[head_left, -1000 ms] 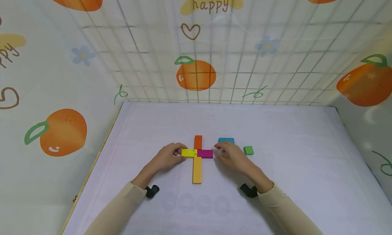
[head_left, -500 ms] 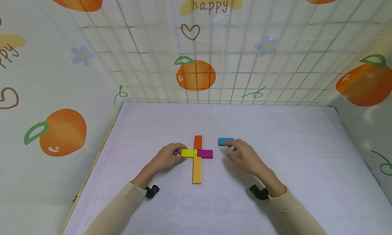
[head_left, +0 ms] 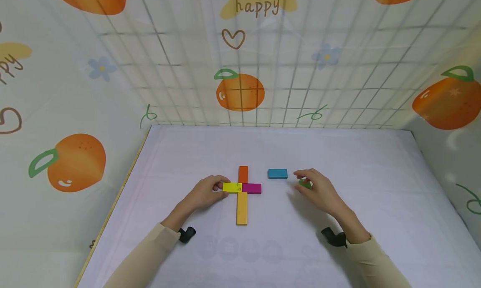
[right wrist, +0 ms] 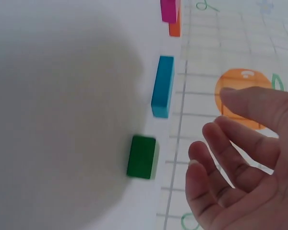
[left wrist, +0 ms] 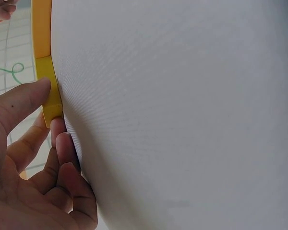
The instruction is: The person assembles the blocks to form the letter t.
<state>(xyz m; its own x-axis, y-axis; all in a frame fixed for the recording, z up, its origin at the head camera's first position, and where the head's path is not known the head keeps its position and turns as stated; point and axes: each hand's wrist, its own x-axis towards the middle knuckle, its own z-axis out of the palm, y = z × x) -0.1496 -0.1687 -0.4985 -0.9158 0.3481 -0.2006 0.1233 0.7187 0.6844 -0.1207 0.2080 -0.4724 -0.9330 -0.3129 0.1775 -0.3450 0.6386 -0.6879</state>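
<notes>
My left hand (head_left: 205, 192) pinches the left end of a yellow block (head_left: 231, 188), thumb on the near side and fingers on the far side. A magenta block (head_left: 252, 188) continues the row to the right. Behind this row stands an orange-red block (head_left: 243, 173), and a longer amber block (head_left: 242, 209) runs toward me, so the pieces form a cross. Over the small green block (right wrist: 141, 157) hovers my right hand (head_left: 319, 192), thumb and fingers apart, holding nothing. In the head view the fingers partly cover that block; the right wrist view shows it apart from them.
A blue block (head_left: 277, 174) lies between the cross and the green block. White cloth covers the table (head_left: 357, 162). A patterned curtain (head_left: 188, 50) rises behind and at both sides. Black wrist cameras (head_left: 334, 238) jut out below each hand.
My right hand has moved right from beside the magenta block, past the blue block, to over the green one. My left hand and the cross have stayed put.
</notes>
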